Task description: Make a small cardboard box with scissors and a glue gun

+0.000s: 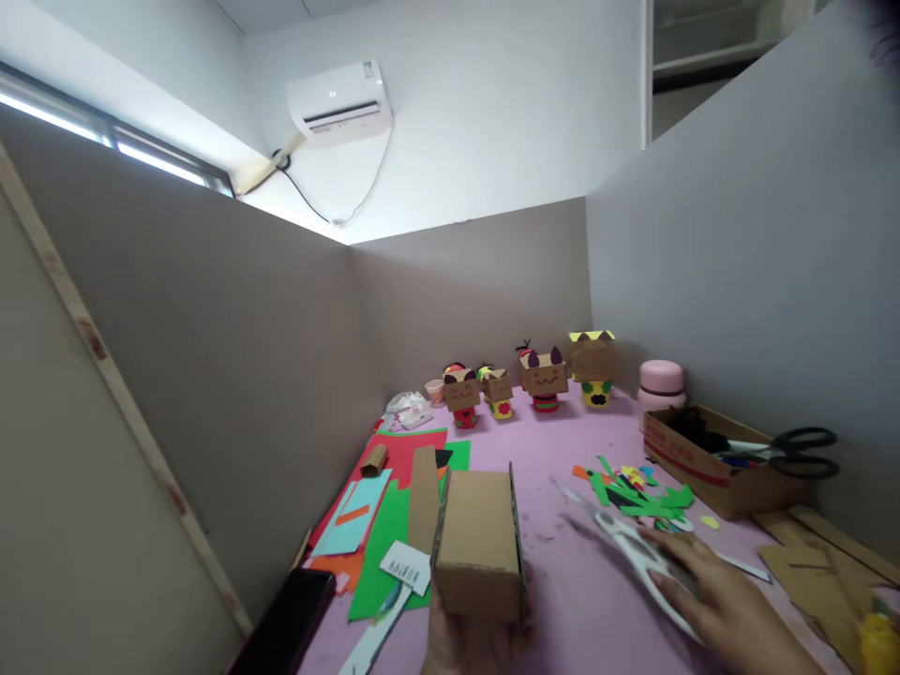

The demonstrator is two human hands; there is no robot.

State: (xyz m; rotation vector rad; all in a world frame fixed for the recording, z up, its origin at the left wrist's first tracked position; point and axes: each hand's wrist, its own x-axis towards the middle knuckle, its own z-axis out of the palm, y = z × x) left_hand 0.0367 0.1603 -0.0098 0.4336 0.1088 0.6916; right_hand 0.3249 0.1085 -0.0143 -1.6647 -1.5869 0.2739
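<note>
My left hand (460, 647) is closed around the lower end of a small brown cardboard box (479, 525), holding it up above the table. Side flaps of cardboard stick out past the box's left and right faces. At the right, my right hand (710, 591) is closed on the white handles of a pair of scissors (637, 553). The blades point away and to the left, slightly smeared by motion, and look a little apart. Just beyond the scissors lies a pile of green, orange and yellow paper scraps (633, 492).
Several cardboard-headed figures (545, 380) stand at the back. A carton (724, 478) holding black-handled scissors (805, 450) and a pink flask (661, 382) are at right. Coloured sheets (394, 534), a paper-headed stick (383, 623) and a phone (292, 614) lie left. Grey partitions (464, 291) surround the table.
</note>
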